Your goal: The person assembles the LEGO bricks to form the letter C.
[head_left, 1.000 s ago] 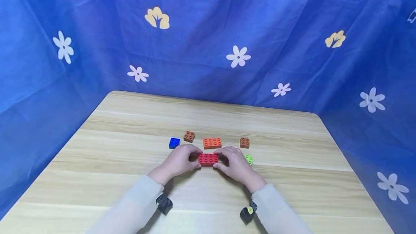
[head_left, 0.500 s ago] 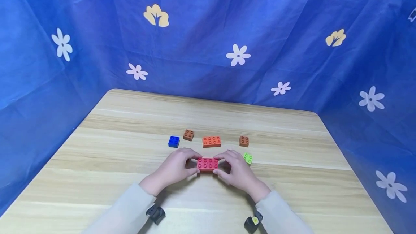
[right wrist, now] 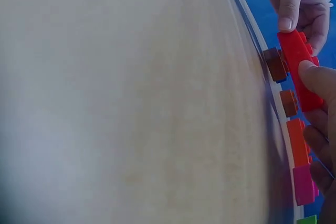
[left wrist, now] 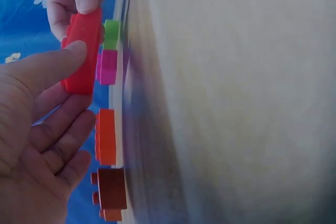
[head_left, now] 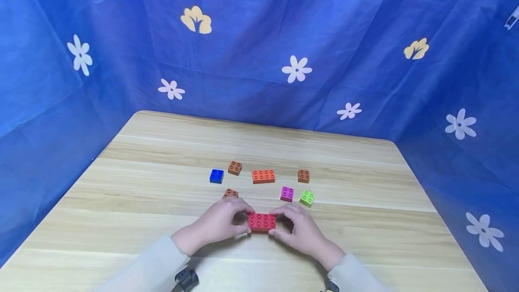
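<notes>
A red eight-stud toy brick (head_left: 261,222) is held studs up between both hands near the middle of the table. The left hand (head_left: 220,223) pinches its left end with thumb and fingers. At the other end the right hand (head_left: 299,230) pinches it the same way. Both wrist views show the red brick (left wrist: 84,56) raised off the tabletop, with a thumb on its near side. Just behind the left hand lies a brown brick (head_left: 230,193), partly covered by that hand. A magenta brick (head_left: 287,193) and a lime green brick (head_left: 307,198) lie beyond the right hand.
Farther back on the wooden table (head_left: 162,184) are a blue brick (head_left: 216,175), a brown brick (head_left: 234,167), an orange brick (head_left: 263,176) and another brown brick (head_left: 303,175). A blue patterned cloth (head_left: 251,35) hangs around the table's back and sides.
Both hands have drawn the red brick toward the person. The magenta brick and the brown brick by the left hand have come into view from behind the hands.
</notes>
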Demonstrator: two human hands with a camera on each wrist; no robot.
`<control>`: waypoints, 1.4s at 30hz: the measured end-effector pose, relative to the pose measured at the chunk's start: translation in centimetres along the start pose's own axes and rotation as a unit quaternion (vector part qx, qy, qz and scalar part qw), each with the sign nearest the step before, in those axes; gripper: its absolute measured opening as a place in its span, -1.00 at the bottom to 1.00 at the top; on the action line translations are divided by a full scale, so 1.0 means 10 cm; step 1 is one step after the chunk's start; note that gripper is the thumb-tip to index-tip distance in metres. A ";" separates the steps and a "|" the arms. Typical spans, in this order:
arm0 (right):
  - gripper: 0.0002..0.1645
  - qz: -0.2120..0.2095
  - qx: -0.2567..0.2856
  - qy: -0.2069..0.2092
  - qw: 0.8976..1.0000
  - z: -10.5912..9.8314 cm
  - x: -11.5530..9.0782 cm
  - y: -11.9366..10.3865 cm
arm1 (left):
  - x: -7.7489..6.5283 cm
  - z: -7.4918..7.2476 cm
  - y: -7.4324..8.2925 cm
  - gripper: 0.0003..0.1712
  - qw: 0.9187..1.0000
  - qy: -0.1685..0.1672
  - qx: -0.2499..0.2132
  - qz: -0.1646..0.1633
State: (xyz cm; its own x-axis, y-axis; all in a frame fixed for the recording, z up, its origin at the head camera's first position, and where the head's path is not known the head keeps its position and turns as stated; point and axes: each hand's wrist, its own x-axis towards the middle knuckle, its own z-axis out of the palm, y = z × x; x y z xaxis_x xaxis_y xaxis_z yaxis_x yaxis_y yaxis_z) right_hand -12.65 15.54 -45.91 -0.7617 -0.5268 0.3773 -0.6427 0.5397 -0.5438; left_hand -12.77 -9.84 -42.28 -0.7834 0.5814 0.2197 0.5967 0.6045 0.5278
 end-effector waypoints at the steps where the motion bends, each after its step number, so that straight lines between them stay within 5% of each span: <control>1: -0.51 -0.002 0.002 0.000 1.000 0.01 -0.01 0.00 | 0.00 0.00 0.01 -0.59 1.000 -0.005 0.000 -0.001; 31: -0.49 -0.015 -0.015 0.013 1.000 0.09 -0.05 0.07 | 0.03 0.13 -0.02 -0.61 1.000 -0.009 0.026 0.001; 42: -0.39 0.050 -0.011 -0.003 0.999 -0.12 -0.09 0.10 | 0.03 0.13 -0.01 -0.60 1.000 -0.012 0.025 -0.004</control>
State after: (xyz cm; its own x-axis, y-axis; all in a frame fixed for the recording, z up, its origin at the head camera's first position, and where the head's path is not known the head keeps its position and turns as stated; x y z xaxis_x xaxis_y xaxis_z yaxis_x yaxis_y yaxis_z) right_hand -12.68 17.35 -45.92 -0.8217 -0.4728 0.3182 -0.5652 0.6046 -0.5612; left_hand -12.82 -9.06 -43.31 -0.7838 0.5895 0.1955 0.5991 0.6347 0.4881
